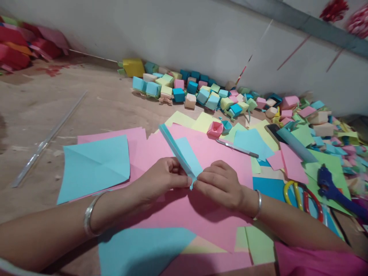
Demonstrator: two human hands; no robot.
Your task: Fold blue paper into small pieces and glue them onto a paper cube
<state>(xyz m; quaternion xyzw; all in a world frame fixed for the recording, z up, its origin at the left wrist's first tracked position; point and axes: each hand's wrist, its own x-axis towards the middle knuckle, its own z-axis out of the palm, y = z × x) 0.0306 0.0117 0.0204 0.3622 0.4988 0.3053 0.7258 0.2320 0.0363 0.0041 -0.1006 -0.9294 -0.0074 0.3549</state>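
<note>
A folded strip of light blue paper (179,151) is held up between my two hands, its long end slanting to the upper left. My left hand (166,174) pinches it near its lower end with thumb and fingers. Close beside, my right hand (220,184) is closed on the same lower end, its fingertips hiding part of the fold. Beneath them lie large pink paper sheets (230,165). A creased light blue sheet (97,161) rests on pink paper to the left of my left hand.
Many small folded paper boxes (192,87) line the wall. A craft knife (237,148) lies beyond my right hand. Scissors (306,199), a blue glue gun (339,191) and a dark phone (274,134) are at the right. A clear ruler-like strip (48,140) lies left.
</note>
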